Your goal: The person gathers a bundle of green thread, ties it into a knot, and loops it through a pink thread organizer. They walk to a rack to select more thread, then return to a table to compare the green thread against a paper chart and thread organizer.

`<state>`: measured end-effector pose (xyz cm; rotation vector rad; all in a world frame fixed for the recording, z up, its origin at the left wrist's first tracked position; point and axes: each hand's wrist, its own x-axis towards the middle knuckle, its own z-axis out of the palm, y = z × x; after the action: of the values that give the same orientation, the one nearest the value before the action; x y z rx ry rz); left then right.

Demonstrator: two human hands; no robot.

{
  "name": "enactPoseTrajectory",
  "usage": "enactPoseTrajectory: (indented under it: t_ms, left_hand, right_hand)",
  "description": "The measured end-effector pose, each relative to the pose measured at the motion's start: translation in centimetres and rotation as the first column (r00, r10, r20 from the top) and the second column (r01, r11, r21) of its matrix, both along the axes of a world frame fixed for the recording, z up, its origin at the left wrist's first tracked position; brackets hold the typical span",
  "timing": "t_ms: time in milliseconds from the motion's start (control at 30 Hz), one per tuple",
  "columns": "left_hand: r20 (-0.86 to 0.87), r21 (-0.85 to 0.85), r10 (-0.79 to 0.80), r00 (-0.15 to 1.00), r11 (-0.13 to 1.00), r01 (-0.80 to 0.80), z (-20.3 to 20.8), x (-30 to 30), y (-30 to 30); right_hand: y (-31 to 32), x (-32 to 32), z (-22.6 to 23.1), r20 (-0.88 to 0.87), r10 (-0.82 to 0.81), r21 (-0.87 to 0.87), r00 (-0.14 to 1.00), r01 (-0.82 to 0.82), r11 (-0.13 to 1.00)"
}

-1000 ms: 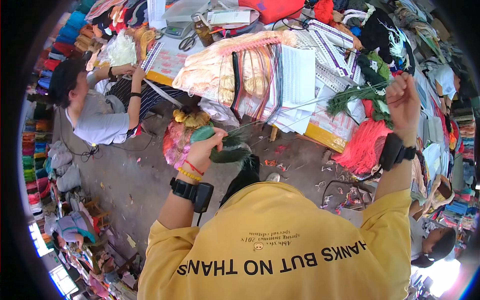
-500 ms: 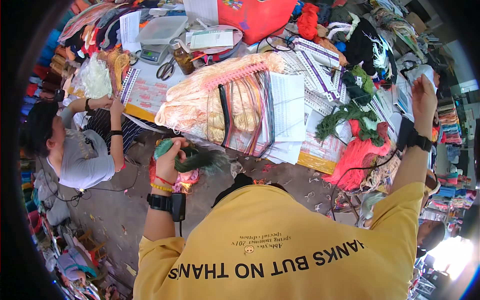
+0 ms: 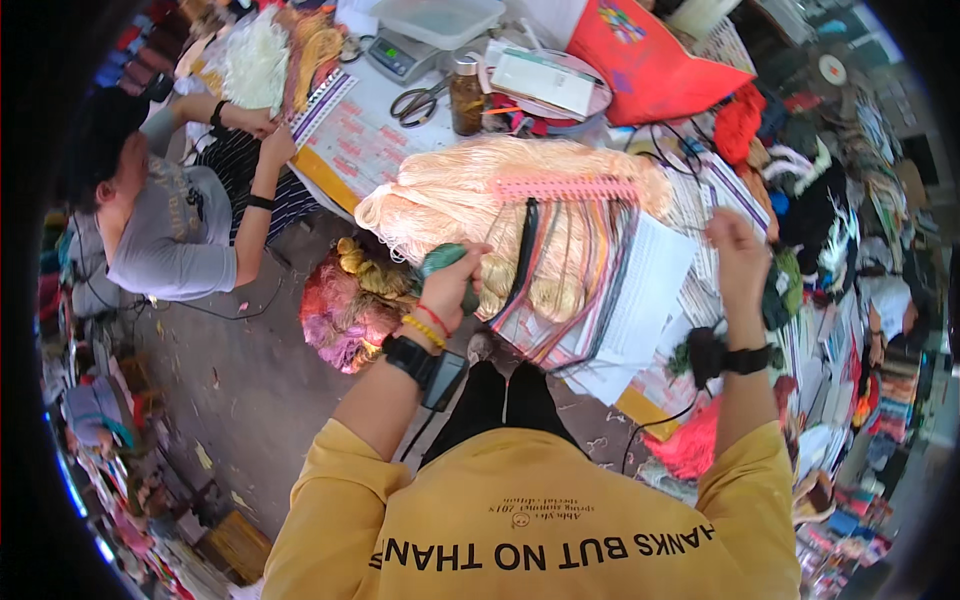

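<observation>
My left hand is closed around a small skein of green thread, at the table's near edge. Close beside it lies a large peach skein of yarn. Across that skein rests a pink perforated strip, with threads of several colours hanging from it toward me. My right hand hovers over the papers at the right, fingers curled together and slightly blurred; whatever they may hold is too fine to see. A white printed sheet lies between the threads and that hand.
Scissors, a brown glass jar, a digital scale and a red bag stand farther back. At the left, another person's hands work beside white yarn. Red and yellow yarn hangs left of my left hand.
My right hand has come down and inward from the far right. My left hand has moved right with the green thread, up to the peach skein. The view has shifted.
</observation>
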<state>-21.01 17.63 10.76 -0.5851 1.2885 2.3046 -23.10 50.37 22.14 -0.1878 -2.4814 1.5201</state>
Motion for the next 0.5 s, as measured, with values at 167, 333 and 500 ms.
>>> enactPoseTrajectory:
  t_ms: [167,333,500]
  left_hand:
    - [0.039,-0.04,0.021,0.999,0.999,-0.019,-3.7,-3.0,3.0]
    - [0.111,-0.133,0.214,0.971,0.971,-0.198,-5.0,-5.6,4.7]
    - [0.051,-0.333,0.1,0.994,0.94,-0.078,-7.2,-7.5,5.0]
  right_hand:
    - [-6.9,-4.1,-6.8,0.095,0.2,-0.019,0.975,-0.199,0.98]
    - [-10.1,-7.3,-11.2,0.152,0.364,-0.1,0.919,-0.352,0.93]
    - [-12.6,-9.0,-12.5,0.293,0.516,-0.094,0.805,-0.512,0.854]
